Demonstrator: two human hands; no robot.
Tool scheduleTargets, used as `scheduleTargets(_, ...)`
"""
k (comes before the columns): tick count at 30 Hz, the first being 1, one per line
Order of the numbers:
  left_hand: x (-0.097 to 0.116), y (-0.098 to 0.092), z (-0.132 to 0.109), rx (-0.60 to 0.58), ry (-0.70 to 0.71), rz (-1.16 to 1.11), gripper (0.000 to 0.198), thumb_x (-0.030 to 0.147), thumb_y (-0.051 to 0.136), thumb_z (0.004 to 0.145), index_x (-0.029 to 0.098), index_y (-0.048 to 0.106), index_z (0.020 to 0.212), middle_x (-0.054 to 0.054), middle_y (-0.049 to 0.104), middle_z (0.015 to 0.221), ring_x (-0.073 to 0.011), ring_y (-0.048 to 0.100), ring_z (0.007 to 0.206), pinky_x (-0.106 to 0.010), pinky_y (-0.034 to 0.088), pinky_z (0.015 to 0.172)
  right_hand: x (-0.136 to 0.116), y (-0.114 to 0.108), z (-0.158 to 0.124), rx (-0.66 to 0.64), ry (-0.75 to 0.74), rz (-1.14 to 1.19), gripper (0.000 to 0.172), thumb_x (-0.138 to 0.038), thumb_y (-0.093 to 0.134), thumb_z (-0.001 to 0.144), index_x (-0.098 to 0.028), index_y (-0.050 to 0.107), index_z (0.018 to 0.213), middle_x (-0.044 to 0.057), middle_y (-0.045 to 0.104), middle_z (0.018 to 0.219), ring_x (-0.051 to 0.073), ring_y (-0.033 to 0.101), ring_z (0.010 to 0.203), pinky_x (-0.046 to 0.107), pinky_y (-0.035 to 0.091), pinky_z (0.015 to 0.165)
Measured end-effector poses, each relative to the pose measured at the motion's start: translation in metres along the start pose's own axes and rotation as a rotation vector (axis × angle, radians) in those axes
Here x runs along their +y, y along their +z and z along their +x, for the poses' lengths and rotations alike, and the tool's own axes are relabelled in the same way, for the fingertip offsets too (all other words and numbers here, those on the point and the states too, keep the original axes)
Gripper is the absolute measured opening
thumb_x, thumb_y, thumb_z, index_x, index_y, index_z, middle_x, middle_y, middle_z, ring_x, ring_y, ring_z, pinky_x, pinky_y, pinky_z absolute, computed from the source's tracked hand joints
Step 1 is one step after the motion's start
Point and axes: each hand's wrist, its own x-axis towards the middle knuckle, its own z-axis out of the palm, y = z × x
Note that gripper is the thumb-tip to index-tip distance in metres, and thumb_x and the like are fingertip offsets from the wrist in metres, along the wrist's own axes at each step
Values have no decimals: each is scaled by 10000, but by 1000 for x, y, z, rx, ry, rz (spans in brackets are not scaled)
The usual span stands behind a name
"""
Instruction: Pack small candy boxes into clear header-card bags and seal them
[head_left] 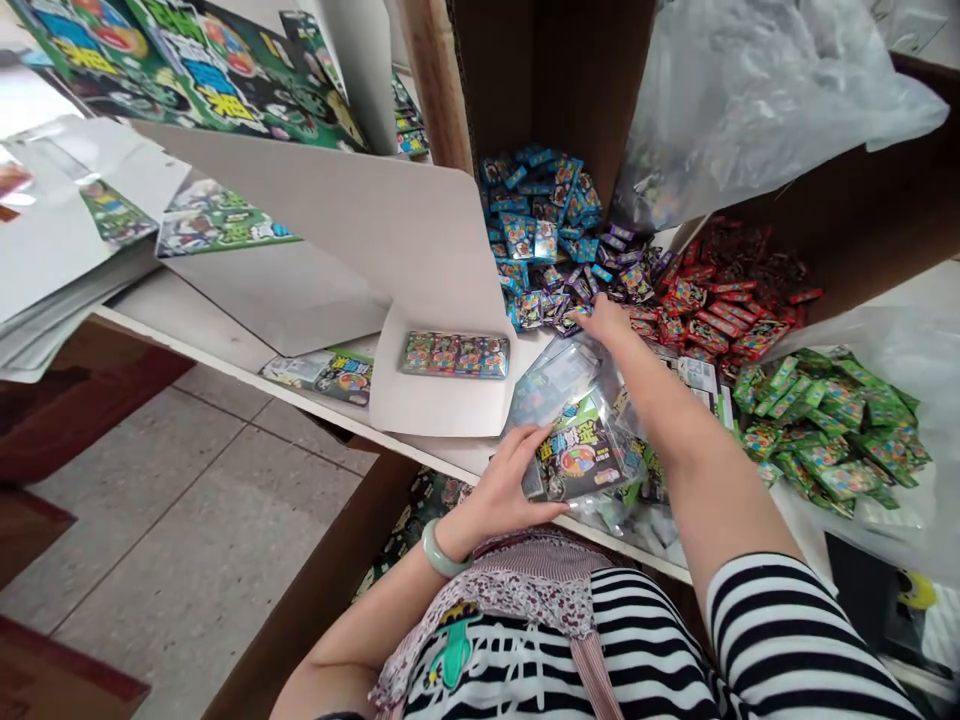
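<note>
My left hand (510,485), with a pale green bangle at the wrist, grips the left edge of a clear plastic sleeve with a dark printed card (577,460) showing through it. Its thumb lies along the near edge, its fingers along the far one. Farther out, my right hand (604,322) reaches into the small purple packets (559,300), its fingertips pinched on one of them. More clear plastic sleeves (562,375) lie below my right wrist. To the left, an open white box flap (442,410) bears a wrapped row of small packets (455,355).
Blue packets (540,200) are heaped beyond the purple ones. Red packets (720,305) and green packets (832,420) lie in piles on the right. A large plastic bag (757,100) hangs over the cardboard carton. Printed display boxes (225,80) stand at the back left.
</note>
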Motion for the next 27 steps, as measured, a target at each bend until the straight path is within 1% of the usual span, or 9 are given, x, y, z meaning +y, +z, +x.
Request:
scheduleTargets(3,-6,-4,-2,-14,-17,-10,987,492,815,753,206,309,1550,-182,448,1444,-346,472,1368,-540,420,1170,-1,10,14,16,55,64,614,-334,867,654,-125,594,1163,239,678,1209,398,609,1178,572,412,1059)
scheduleTargets(7,-13,-7,-2,29,-10,-55,958,549,791,766,208,332,1535,-182,453,1427,-345,486,1346,-549,426,1157,14,-3,5,33,37,228,324,-282,679,806,-150,602,1092,136,708,1093,260,672,992,402,538,896)
scheduleTargets(11,-14,-9,4,8,-36,-65,933,537,791,774,241,337,1534,-166,459,1421,-349,492,1334,-558,438,1138,40,-39,-47,18,-29,377,299,-336,552,875,-185,612,1126,57,712,984,197,675,834,308,554,687)
scheduleTargets(13,-14,-9,7,20,-38,-61,930,525,803,765,249,348,1529,-158,472,1410,-352,503,1319,-564,442,1130,54,-62,-82,33,-101,422,323,-389,567,863,-200,632,1117,42,710,942,194,661,785,300,539,650)
scheduleTargets(15,-13,-8,9,40,-29,-52,921,513,808,762,245,363,1523,-153,481,1408,-354,504,1318,-565,437,1133,67,-82,-114,82,-168,299,293,-408,615,834,-192,671,1024,54,709,906,208,653,767,324,533,682)
scheduleTargets(17,-12,-5,12,60,-22,-37,908,511,805,765,238,376,1517,-152,482,1411,-352,499,1325,-559,434,1136,75,-96,-135,77,-177,-16,209,-375,654,813,-180,696,879,87,716,886,246,666,814,362,528,758)
scheduleTargets(20,-9,3,17,65,-6,-10,903,528,799,768,228,384,1511,-151,485,1407,-344,497,1327,-543,438,1135,77,-99,-144,-113,-75,-412,165,-315,689,817,-152,717,812,164,736,915,329,682,939,408,516,830)
scheduleTargets(23,-5,9,22,42,16,16,907,541,798,768,231,382,1511,-144,489,1403,-335,494,1332,-534,426,1147,82,-94,-140,-242,10,-435,270,-401,694,866,-135,733,888,180,744,892,334,696,925,396,524,803)
scheduleTargets(27,-8,7,20,35,-3,64,891,545,791,773,236,390,1506,-140,493,1400,-329,504,1325,-525,433,1144,111,-105,-156,-182,-63,-154,369,-493,533,975,-182,683,1103,91,751,903,259,706,849,373,541,793)
